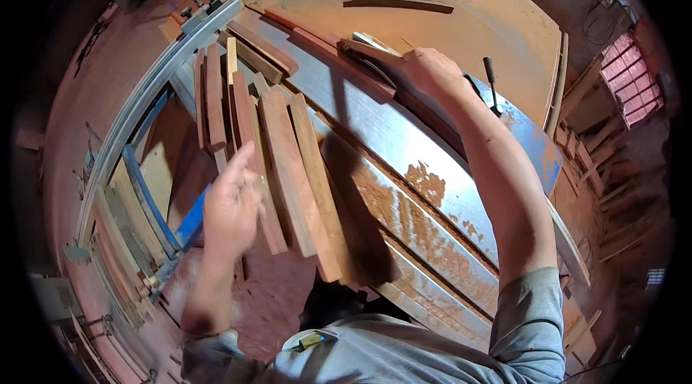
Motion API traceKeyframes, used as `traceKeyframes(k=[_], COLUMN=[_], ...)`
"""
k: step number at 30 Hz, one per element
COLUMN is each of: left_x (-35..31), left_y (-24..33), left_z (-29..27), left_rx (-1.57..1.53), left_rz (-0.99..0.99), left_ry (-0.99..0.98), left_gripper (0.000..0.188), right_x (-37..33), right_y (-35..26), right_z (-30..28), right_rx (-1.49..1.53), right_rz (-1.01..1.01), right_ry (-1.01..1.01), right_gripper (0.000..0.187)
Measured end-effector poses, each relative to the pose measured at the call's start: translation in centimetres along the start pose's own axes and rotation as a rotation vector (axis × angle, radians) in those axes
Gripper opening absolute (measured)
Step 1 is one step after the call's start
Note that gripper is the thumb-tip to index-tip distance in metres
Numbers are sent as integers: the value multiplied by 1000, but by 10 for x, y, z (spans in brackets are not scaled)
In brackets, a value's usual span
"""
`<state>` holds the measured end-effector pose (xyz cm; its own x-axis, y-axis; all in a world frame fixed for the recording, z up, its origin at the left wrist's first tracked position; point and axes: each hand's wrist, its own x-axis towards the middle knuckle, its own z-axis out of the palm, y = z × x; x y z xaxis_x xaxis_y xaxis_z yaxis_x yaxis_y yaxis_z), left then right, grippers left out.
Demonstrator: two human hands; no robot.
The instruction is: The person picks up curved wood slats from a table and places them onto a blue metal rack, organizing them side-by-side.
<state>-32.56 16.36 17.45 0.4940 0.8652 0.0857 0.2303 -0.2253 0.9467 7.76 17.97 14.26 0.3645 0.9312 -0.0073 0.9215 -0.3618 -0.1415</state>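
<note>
My right hand [434, 72] reaches over the far side of a metal saw table, its fingers closed at the end of a short brown wooden strip [369, 51]. Part of the grip is hidden by the hand itself. Just beneath lies a dark reddish piece [360, 75] along the table's long fence. My left hand [232, 204], slightly blurred, has its fingers stretched out beside a pile of curved wooden strips. Closest to it is a narrow reddish strip [259, 168]. Wider strips [287, 168] lie to its right, overhanging the table's near edge. Whether the left fingers touch the wood, I cannot tell.
Brown sawdust [422, 186] covers parts of the grooved metal table [389, 131]. Several curved strips [396, 2] rest on the dusty far board [497, 31]. A black-handled lever [491, 77] stands right of my right hand. A metal rail [137, 95] runs along the left.
</note>
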Motion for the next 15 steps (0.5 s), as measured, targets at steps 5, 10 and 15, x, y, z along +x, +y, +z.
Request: traceKeyframes(k=[5, 10, 15], left_x=[154, 296, 373], left_y=[-65, -134, -162], left_z=[-57, -55, -19], left_rx=[390, 476, 706], left_rz=[48, 63, 228], left_ry=[32, -13, -3], left_gripper=[51, 57, 40], right_x=[14, 10, -2], right_y=[-60, -74, -98], right_z=[-17, -34, -38], right_rx=[-18, -147, -185], right_rz=[0, 44, -7], right_ry=[-57, -132, -217], right_gripper=[26, 25, 22])
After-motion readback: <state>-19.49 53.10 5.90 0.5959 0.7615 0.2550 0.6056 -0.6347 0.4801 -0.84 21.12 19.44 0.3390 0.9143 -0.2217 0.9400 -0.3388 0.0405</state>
